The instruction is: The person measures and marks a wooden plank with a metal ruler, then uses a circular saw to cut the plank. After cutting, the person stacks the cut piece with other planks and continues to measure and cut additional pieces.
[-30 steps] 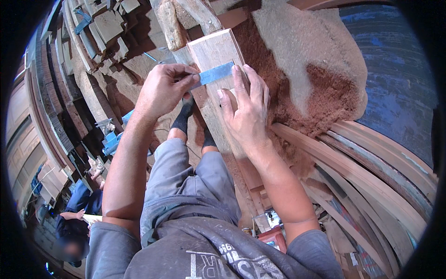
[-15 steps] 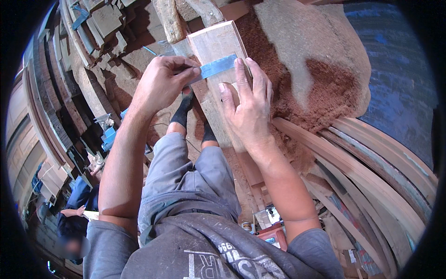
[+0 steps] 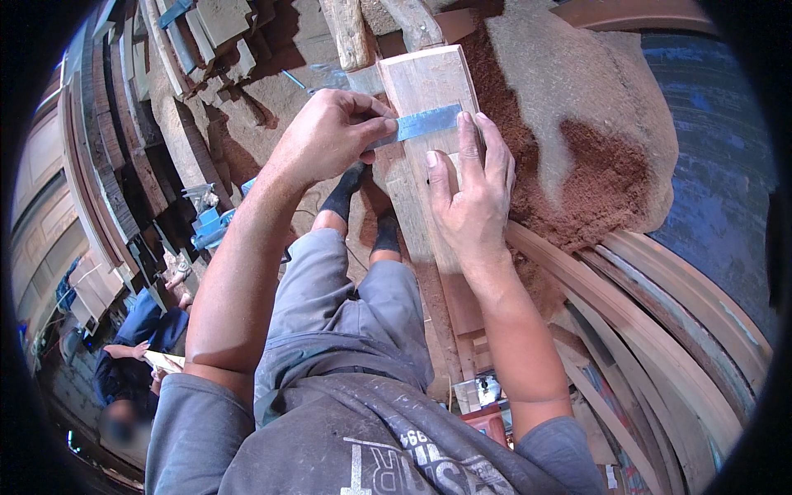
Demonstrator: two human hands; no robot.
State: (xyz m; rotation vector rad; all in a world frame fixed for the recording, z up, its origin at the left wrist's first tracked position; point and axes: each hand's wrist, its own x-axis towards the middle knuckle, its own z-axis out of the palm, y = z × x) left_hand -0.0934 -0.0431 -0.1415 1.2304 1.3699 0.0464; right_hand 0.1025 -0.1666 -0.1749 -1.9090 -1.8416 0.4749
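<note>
A flat, thin blue strip (image 3: pixel 429 122) lies crosswise on a pale wooden board (image 3: pixel 431 76). My left hand (image 3: pixel 342 132) is closed, pinching the strip's left end between thumb and fingers at the board's left edge. My right hand (image 3: pixel 474 186) rests on the board's right side, fingers stretched and thumb spread apart. Its index fingertip is at the strip's right end. Between that thumb and index finger a pale patch of wood shows; whether it is a separate piece I cannot tell. The board extends toward me, between the strip and my legs.
Reddish sawdust (image 3: pixel 606 177) is heaped to the right of the board. Long curved timbers (image 3: pixel 660 322) lie at lower right, beside a dark blue surface (image 3: pixel 718 157). Stacked boards and offcuts (image 3: pixel 219 41) stand at left, near a blue vise-like tool (image 3: pixel 210 223). Another person (image 3: pixel 136 355) sits at lower left.
The whole view has shifted, so the board and both hands appear farther right and slightly lower. The hands' hold on the strip and board looks the same.
</note>
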